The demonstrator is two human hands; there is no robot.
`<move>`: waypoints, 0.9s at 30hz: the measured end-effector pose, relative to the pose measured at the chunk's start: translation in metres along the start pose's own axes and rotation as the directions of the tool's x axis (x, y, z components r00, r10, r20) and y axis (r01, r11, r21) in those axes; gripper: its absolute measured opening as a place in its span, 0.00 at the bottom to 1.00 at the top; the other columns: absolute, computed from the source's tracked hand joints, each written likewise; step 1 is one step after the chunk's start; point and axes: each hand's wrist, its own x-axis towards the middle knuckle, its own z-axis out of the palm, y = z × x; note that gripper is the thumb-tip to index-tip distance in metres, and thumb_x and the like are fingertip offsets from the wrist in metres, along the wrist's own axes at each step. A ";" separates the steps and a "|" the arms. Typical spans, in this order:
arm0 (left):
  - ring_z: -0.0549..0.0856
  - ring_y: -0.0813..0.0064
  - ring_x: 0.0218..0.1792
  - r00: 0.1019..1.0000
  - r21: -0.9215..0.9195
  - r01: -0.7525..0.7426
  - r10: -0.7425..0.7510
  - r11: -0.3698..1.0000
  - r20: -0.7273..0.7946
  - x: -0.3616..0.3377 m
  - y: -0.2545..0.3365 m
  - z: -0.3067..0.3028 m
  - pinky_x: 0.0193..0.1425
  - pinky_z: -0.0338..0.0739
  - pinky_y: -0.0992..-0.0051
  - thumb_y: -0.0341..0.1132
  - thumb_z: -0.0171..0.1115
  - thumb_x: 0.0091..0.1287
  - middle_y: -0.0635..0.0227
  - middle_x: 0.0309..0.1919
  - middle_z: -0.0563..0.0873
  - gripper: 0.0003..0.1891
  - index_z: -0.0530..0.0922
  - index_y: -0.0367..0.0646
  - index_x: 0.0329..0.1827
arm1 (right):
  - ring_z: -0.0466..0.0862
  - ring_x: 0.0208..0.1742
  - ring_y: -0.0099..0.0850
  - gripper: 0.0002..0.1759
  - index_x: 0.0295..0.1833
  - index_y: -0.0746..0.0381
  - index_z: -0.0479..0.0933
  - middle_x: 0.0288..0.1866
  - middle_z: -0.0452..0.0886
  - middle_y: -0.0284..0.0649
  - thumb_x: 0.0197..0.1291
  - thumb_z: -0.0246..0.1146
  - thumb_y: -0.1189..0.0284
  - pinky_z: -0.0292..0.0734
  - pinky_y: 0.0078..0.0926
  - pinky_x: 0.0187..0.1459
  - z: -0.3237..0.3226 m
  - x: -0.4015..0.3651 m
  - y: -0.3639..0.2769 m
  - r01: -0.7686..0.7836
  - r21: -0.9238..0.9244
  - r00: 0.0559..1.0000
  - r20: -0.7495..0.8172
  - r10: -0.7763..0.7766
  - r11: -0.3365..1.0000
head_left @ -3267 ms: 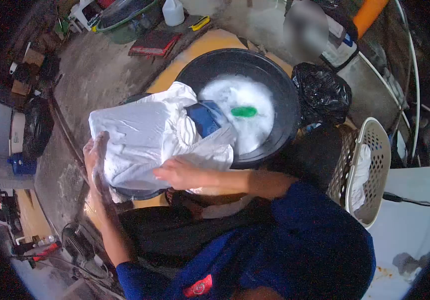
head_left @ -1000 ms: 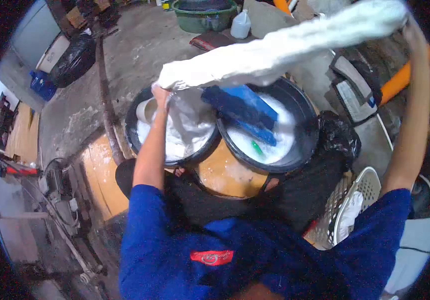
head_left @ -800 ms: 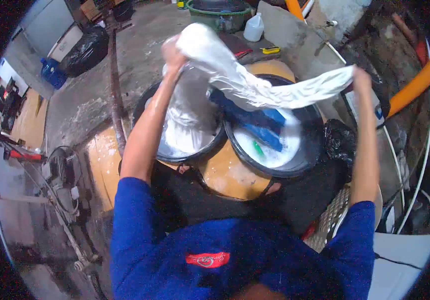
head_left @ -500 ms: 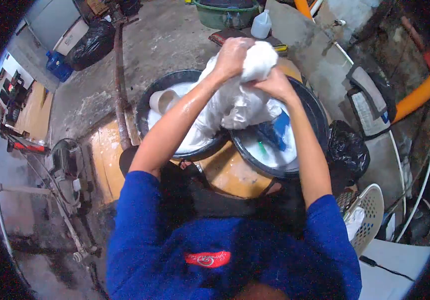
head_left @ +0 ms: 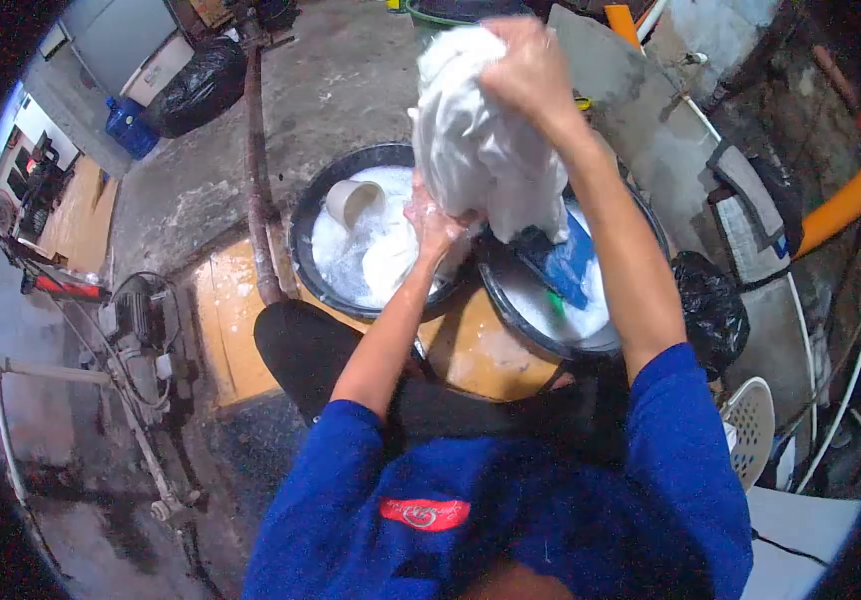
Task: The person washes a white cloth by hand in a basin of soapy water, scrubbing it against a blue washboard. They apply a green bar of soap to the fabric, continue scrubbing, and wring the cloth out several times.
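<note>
A wet, bunched white cloth (head_left: 486, 140) hangs above the two dark basins. My right hand (head_left: 529, 70) is closed on its upper end, raised high. Lower down, my left hand (head_left: 435, 222) is around the cloth's bottom left side, its fingers partly hidden by the fabric. The left basin (head_left: 303, 238) holds sudsy water (head_left: 336, 255), with a whitish cup (head_left: 355, 203) tilted in it and white fabric in the foam. In the right basin (head_left: 541, 335), a blue item (head_left: 569, 262) and a small green piece lie in suds.
Yellowish boards (head_left: 481, 355) lie under the basins. A pipe (head_left: 256, 170) runs along the floor at left, near a motor (head_left: 141, 315). On the right are a black plastic bag (head_left: 713, 315), a perforated basket (head_left: 751, 430) and an orange pipe (head_left: 846, 200). A green tub (head_left: 429, 18) stands at the back.
My right hand has risen with the cloth and swung up and away. My left hand has dropped from the cloth's top to its lower side. The cloth has opened out and hangs longer.
</note>
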 end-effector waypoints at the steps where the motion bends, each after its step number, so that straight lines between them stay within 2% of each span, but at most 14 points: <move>1: 0.68 0.55 0.56 0.995 -0.217 0.068 -0.083 0.974 -0.060 0.001 -0.001 0.001 0.58 0.64 0.62 0.44 0.77 0.28 0.53 0.55 0.66 0.56 0.53 0.38 0.62 | 0.79 0.34 0.48 0.16 0.29 0.61 0.78 0.30 0.79 0.50 0.29 0.58 0.66 0.74 0.43 0.37 -0.012 0.013 -0.014 0.058 0.014 0.997 -0.050 -0.057 0.998; 2: 0.68 0.55 0.56 0.980 -0.426 0.112 -0.170 0.898 -0.100 0.005 -0.003 0.005 0.56 0.65 0.61 0.43 0.76 0.29 0.54 0.55 0.66 0.55 0.53 0.39 0.62 | 0.78 0.27 0.29 0.14 0.30 0.67 0.77 0.23 0.78 0.44 0.32 0.53 0.76 0.71 0.22 0.33 -0.027 0.022 -0.032 0.129 -0.168 0.988 -0.067 -0.141 0.977; 3: 0.72 0.55 0.52 0.960 -0.158 -0.046 0.000 0.986 -0.280 0.012 -0.023 0.015 0.50 0.69 0.62 0.42 0.75 0.32 0.55 0.52 0.70 0.50 0.56 0.40 0.61 | 0.77 0.22 0.26 0.06 0.24 0.63 0.77 0.22 0.77 0.45 0.39 0.62 0.71 0.70 0.23 0.26 -0.047 0.030 -0.055 0.055 0.134 0.998 -0.006 -0.054 0.990; 4: 0.75 0.54 0.49 0.880 0.160 -0.109 0.170 0.981 -0.444 0.020 -0.043 0.024 0.45 0.72 0.62 0.41 0.73 0.34 0.55 0.49 0.75 0.46 0.58 0.41 0.59 | 0.76 0.20 0.26 0.07 0.23 0.65 0.76 0.18 0.74 0.46 0.37 0.60 0.72 0.69 0.24 0.25 -0.059 0.036 -0.062 0.090 0.133 0.995 -0.063 -0.082 0.987; 7: 0.78 0.51 0.42 0.951 -0.102 -0.021 -0.011 0.995 -0.310 0.066 -0.072 0.022 0.39 0.73 0.63 0.38 0.70 0.37 0.53 0.40 0.80 0.36 0.67 0.41 0.54 | 0.75 0.20 0.25 0.08 0.24 0.66 0.77 0.17 0.74 0.44 0.35 0.59 0.73 0.69 0.23 0.26 -0.085 0.037 -0.056 0.213 0.132 0.969 -0.156 -0.192 0.968; 9: 0.80 0.50 0.35 0.989 -0.122 -0.109 0.095 0.987 -0.114 0.100 -0.101 0.020 0.37 0.73 0.64 0.37 0.68 0.38 0.52 0.31 0.82 0.24 0.76 0.38 0.41 | 0.74 0.22 0.23 0.07 0.24 0.67 0.76 0.18 0.76 0.39 0.34 0.59 0.75 0.67 0.20 0.26 -0.105 0.024 -0.038 0.148 0.101 0.984 -0.115 -0.136 0.984; 10: 0.81 0.53 0.30 0.951 -0.061 -0.239 0.221 0.969 -0.217 0.104 -0.081 0.007 0.33 0.73 0.64 0.38 0.68 0.38 0.55 0.26 0.82 0.17 0.79 0.37 0.30 | 0.74 0.24 0.22 0.07 0.25 0.67 0.76 0.18 0.75 0.39 0.34 0.58 0.77 0.66 0.19 0.27 -0.114 0.019 -0.018 0.072 0.267 0.996 -0.065 -0.056 0.961; 12: 0.81 0.55 0.25 0.785 0.298 -0.475 0.552 0.828 -0.282 0.140 -0.101 0.000 0.29 0.73 0.64 0.39 0.66 0.41 0.57 0.23 0.82 0.15 0.79 0.37 0.28 | 0.78 0.33 0.24 0.19 0.37 0.68 0.77 0.30 0.81 0.39 0.35 0.51 0.80 0.71 0.19 0.38 -0.133 -0.001 0.043 0.029 0.150 0.983 -0.186 0.000 0.988; 13: 0.80 0.57 0.23 0.668 0.470 -0.543 0.697 0.696 -0.260 0.152 -0.108 -0.001 0.27 0.72 0.64 0.40 0.65 0.42 0.57 0.21 0.82 0.14 0.79 0.37 0.27 | 0.77 0.37 0.24 0.22 0.43 0.68 0.76 0.36 0.81 0.37 0.37 0.49 0.82 0.69 0.17 0.41 -0.143 -0.009 0.070 -0.060 -0.141 0.981 -0.192 0.032 0.988; 15: 0.80 0.61 0.24 0.937 -0.010 -0.264 0.254 0.965 -0.242 0.162 -0.053 -0.032 0.30 0.72 0.64 0.40 0.60 0.49 0.58 0.23 0.82 0.14 0.79 0.36 0.29 | 0.78 0.37 0.25 0.21 0.42 0.67 0.77 0.36 0.81 0.39 0.39 0.49 0.83 0.70 0.19 0.42 -0.154 -0.029 0.087 -0.110 0.071 0.975 -0.186 0.121 0.991; 17: 0.81 0.64 0.26 0.948 -0.562 -0.245 0.072 0.790 -0.311 0.190 -0.025 -0.045 0.32 0.73 0.65 0.40 0.57 0.53 0.59 0.24 0.82 0.14 0.78 0.36 0.32 | 0.80 0.36 0.28 0.20 0.40 0.66 0.78 0.33 0.82 0.42 0.37 0.50 0.83 0.72 0.23 0.40 -0.159 -0.049 0.125 -0.113 0.092 0.963 -0.233 0.132 0.989; 21: 0.81 0.63 0.30 0.761 -0.044 -0.530 0.452 0.847 -0.465 0.222 0.057 -0.080 0.36 0.73 0.67 0.39 0.59 0.51 0.58 0.27 0.81 0.14 0.77 0.37 0.34 | 0.79 0.38 0.27 0.19 0.43 0.66 0.77 0.37 0.82 0.40 0.40 0.53 0.83 0.71 0.22 0.42 -0.160 -0.086 0.153 -0.239 0.147 0.939 -0.216 0.267 0.960; 25: 0.79 0.62 0.33 0.627 0.084 -0.677 0.633 0.731 -0.454 0.238 0.123 -0.089 0.39 0.72 0.66 0.36 0.58 0.49 0.56 0.30 0.80 0.14 0.76 0.38 0.36 | 0.79 0.39 0.27 0.18 0.43 0.66 0.76 0.37 0.81 0.41 0.42 0.56 0.80 0.71 0.24 0.41 -0.142 -0.110 0.145 -0.455 0.181 0.863 -0.153 0.482 0.872; 27: 0.78 0.61 0.35 0.557 0.137 -0.736 0.708 0.663 -0.435 0.240 0.152 -0.087 0.41 0.71 0.66 0.35 0.58 0.49 0.56 0.32 0.79 0.14 0.76 0.38 0.37 | 0.78 0.35 0.24 0.12 0.40 0.64 0.77 0.36 0.81 0.36 0.46 0.58 0.78 0.72 0.22 0.34 -0.120 -0.124 0.210 -0.443 0.048 0.893 -0.059 0.446 0.895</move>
